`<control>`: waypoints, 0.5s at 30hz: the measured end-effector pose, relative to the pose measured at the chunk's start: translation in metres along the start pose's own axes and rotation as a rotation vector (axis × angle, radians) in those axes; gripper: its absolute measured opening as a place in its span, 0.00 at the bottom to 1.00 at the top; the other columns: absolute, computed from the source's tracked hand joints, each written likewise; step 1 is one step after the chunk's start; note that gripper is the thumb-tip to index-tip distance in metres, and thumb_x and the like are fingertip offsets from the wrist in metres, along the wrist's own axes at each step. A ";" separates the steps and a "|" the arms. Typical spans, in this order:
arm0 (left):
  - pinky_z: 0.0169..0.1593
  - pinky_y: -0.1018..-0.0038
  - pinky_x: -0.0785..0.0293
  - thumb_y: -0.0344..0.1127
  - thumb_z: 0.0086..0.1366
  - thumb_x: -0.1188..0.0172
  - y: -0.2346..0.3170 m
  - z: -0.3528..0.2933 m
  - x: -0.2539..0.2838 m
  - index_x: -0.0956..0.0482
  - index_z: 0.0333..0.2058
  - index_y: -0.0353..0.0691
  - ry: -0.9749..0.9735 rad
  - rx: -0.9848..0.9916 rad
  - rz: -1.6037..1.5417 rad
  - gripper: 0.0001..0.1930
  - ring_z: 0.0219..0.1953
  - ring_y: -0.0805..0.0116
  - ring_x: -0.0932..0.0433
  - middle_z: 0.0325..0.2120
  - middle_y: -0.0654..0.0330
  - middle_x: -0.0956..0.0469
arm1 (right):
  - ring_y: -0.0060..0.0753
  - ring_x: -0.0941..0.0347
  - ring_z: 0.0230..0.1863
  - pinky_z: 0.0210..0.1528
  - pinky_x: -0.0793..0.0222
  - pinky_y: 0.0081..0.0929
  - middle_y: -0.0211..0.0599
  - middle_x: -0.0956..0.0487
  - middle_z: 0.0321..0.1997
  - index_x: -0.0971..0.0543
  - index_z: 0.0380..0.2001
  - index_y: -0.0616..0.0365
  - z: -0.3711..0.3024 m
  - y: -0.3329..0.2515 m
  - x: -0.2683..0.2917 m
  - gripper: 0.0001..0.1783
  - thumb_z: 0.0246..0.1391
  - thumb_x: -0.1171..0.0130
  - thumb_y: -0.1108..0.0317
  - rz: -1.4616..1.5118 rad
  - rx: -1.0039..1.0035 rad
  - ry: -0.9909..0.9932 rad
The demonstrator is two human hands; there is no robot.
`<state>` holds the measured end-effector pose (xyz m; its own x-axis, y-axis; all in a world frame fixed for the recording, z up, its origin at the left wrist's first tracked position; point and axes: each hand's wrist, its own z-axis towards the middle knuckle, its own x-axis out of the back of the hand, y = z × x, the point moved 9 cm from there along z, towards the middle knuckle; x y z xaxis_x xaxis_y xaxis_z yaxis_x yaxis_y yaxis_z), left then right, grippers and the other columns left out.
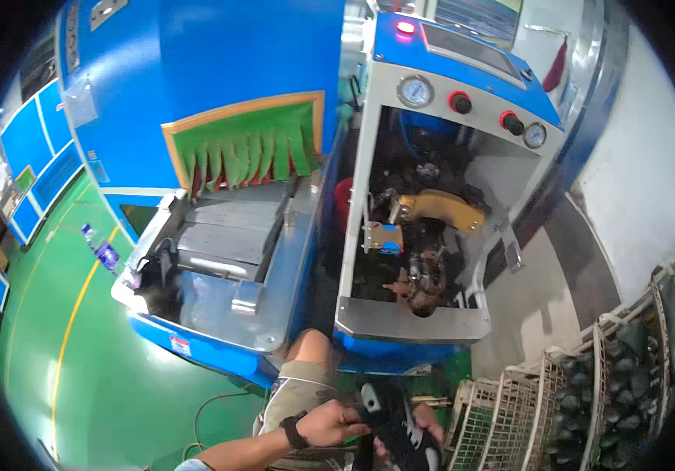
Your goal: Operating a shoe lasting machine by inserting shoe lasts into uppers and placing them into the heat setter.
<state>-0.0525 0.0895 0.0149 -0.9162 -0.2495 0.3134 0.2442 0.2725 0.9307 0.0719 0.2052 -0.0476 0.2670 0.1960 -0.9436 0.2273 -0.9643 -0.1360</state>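
The long black shoe [393, 425], with smooth pale stripes, is tilted above the lap. The right hand [429, 429] curls around its side; the left hand [332, 424] bends its fingers at the other edge, pinching unclear.

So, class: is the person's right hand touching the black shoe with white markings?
Touching. The head view shows the bare right hand gripping the black shoe with white markings, skin against its right edge.
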 end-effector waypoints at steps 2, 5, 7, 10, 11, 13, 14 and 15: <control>0.37 0.71 0.29 0.39 0.66 0.35 0.045 0.005 -0.016 0.18 0.33 0.35 -0.134 -0.194 -0.154 0.11 0.29 0.69 0.23 0.23 0.55 0.24 | 0.47 0.30 0.62 0.66 0.37 0.37 0.51 0.29 0.64 0.37 0.66 0.68 0.011 -0.066 -0.019 0.37 0.52 0.45 0.67 -0.162 0.172 0.030; 0.25 0.73 0.40 0.41 0.69 0.38 0.108 -0.006 0.000 0.28 0.21 0.34 -0.109 -0.324 -0.523 0.20 0.19 0.79 0.37 0.15 0.66 0.36 | 0.41 0.27 0.58 0.64 0.36 0.33 0.48 0.26 0.61 0.37 0.66 0.70 -0.001 -0.137 -0.182 0.43 0.45 0.37 0.71 -1.033 0.883 0.212; 0.25 0.78 0.41 0.41 0.69 0.38 0.065 0.014 0.029 0.26 0.20 0.38 0.068 0.181 -0.685 0.19 0.20 0.82 0.38 0.16 0.71 0.34 | 0.33 0.30 0.60 0.64 0.38 0.28 0.47 0.26 0.62 0.38 0.67 0.71 0.002 -0.162 -0.230 0.47 0.42 0.33 0.72 -1.483 0.955 0.224; 0.26 0.80 0.41 0.41 0.69 0.39 0.057 0.057 0.062 0.20 0.27 0.37 0.169 0.039 -0.899 0.15 0.21 0.81 0.34 0.18 0.70 0.29 | 0.29 0.30 0.59 0.63 0.38 0.25 0.47 0.26 0.61 0.39 0.67 0.72 0.018 -0.194 -0.283 0.46 0.44 0.34 0.74 -1.725 0.941 0.362; 0.26 0.79 0.39 0.39 0.69 0.40 0.054 0.069 0.066 0.19 0.29 0.36 0.182 0.056 -0.971 0.13 0.22 0.79 0.31 0.19 0.67 0.27 | 0.27 0.28 0.56 0.60 0.35 0.24 0.45 0.24 0.59 0.38 0.67 0.69 0.027 -0.203 -0.297 0.45 0.44 0.35 0.76 -1.713 0.991 0.350; 0.26 0.79 0.37 0.40 0.70 0.41 0.057 0.098 0.073 0.19 0.31 0.34 0.206 0.023 -1.093 0.14 0.21 0.77 0.31 0.19 0.66 0.27 | 0.24 0.27 0.52 0.57 0.33 0.22 0.43 0.22 0.56 0.37 0.68 0.67 0.042 -0.217 -0.321 0.44 0.44 0.35 0.76 -1.799 0.908 0.505; 0.25 0.78 0.38 0.41 0.70 0.42 0.063 0.106 0.081 0.20 0.32 0.34 0.202 0.054 -1.107 0.14 0.21 0.76 0.31 0.19 0.65 0.27 | 0.23 0.27 0.49 0.54 0.32 0.20 0.40 0.21 0.54 0.35 0.67 0.64 0.055 -0.223 -0.327 0.44 0.43 0.35 0.77 -1.774 0.853 0.490; 0.25 0.78 0.38 0.41 0.70 0.42 0.062 0.117 0.084 0.20 0.32 0.34 0.198 0.048 -1.124 0.14 0.21 0.76 0.31 0.19 0.65 0.27 | 0.20 0.26 0.43 0.48 0.30 0.19 0.39 0.19 0.48 0.34 0.67 0.60 0.065 -0.234 -0.330 0.44 0.43 0.34 0.74 -1.884 0.870 0.550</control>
<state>-0.1512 0.1942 0.0767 -0.5415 -0.5158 -0.6639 -0.6983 -0.1639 0.6968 -0.1301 0.3547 0.2763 0.5075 0.6341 0.5833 0.1454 0.6043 -0.7834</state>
